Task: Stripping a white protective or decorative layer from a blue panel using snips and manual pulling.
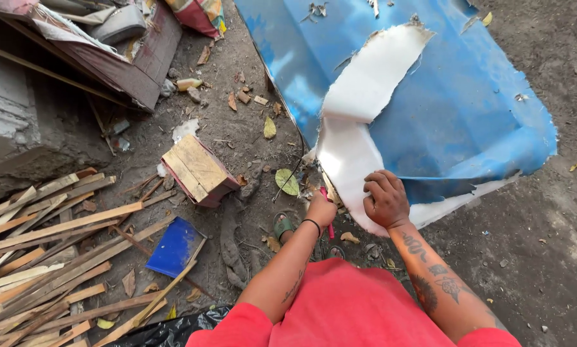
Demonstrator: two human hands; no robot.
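Head camera, looking down at bare dirt ground. A large blue sheet (443, 109) lies across the ground, its blue layer torn away in a curved strip that shows a white underside (359, 122). At the sheet's near edge the right hand (386, 198) is curled into a loose fist, fingers pinching the torn white edge. Just left of it, the left hand (320, 209) is closed around a thin red-handled tool (329, 212) held against the same edge; its tip is hidden. Left of the sheet sits a small wooden box (198, 170), tilted. Farther left, a small blue panel (176, 246) lies beside a pile of wooden slats (51, 250).
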